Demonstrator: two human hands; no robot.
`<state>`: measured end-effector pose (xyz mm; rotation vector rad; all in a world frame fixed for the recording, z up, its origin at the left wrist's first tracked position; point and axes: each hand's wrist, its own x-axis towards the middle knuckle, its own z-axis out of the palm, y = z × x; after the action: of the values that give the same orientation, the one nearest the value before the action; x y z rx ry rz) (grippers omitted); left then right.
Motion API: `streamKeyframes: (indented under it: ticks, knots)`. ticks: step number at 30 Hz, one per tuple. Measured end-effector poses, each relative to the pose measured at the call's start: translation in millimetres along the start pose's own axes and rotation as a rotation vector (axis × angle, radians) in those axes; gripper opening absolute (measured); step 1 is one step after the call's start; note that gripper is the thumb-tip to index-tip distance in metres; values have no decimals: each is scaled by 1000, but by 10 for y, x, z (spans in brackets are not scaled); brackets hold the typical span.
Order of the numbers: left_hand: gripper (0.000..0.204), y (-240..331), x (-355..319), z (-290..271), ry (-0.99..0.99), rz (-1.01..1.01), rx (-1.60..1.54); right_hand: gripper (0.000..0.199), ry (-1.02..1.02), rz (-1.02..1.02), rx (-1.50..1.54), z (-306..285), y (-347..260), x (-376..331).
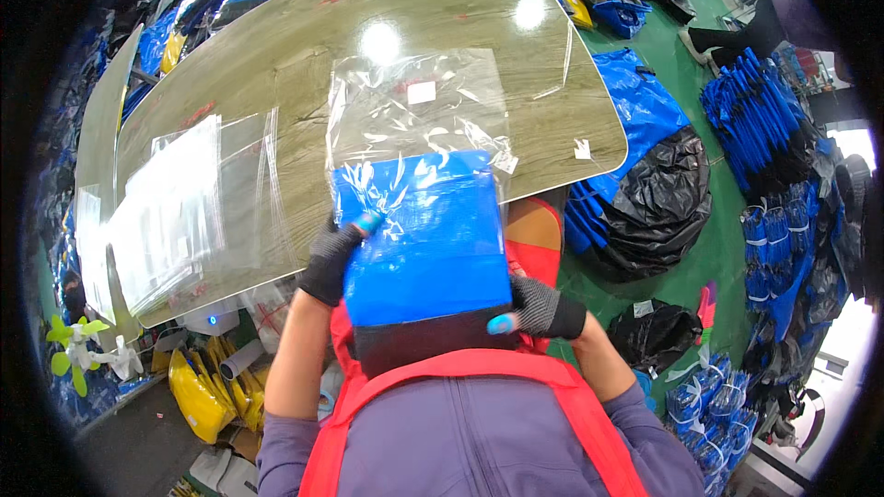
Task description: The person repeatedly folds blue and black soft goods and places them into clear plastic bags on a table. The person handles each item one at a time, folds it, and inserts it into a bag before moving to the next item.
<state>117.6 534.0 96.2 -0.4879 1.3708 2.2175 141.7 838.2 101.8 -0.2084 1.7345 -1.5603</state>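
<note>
Left hand [332, 260]: blue bundle [424, 267] pinched
Right hand [545, 306]: opposite edge clasped, seemingly for balance
Clear bag [419, 124]: supported by table [281, 69]

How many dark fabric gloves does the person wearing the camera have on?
2: one on the left hand, at the left edge of the flat blue-and-black packet; one on the right hand, near its lower right corner.
</note>
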Motion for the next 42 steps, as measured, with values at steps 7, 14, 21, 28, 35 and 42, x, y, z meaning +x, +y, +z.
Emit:
streamKeyframes:
  ticks: [7,14,21,28,35,42]
  knots:
    - [88,-390,-328,-368,-192,-79,323,67,392,-48,314,16,-186,276]
    - [64,-446,-187,-231,4,119,-41,78,328,-112,690,116,-39,198]
    - [72,-497,-224,-225,3,188,1,82,177,44,262,144,67,227]
    - [85,-319,-395,-234,-291,-173,453,78,288,-130,332,88,-42,303]
    - [66,-324,-131,-22,26,206,207,69,284,-121,749,8,176,309]
    - [50,-403,-106,-250,88,288,76,81,138,-63,226,18,-1,231]
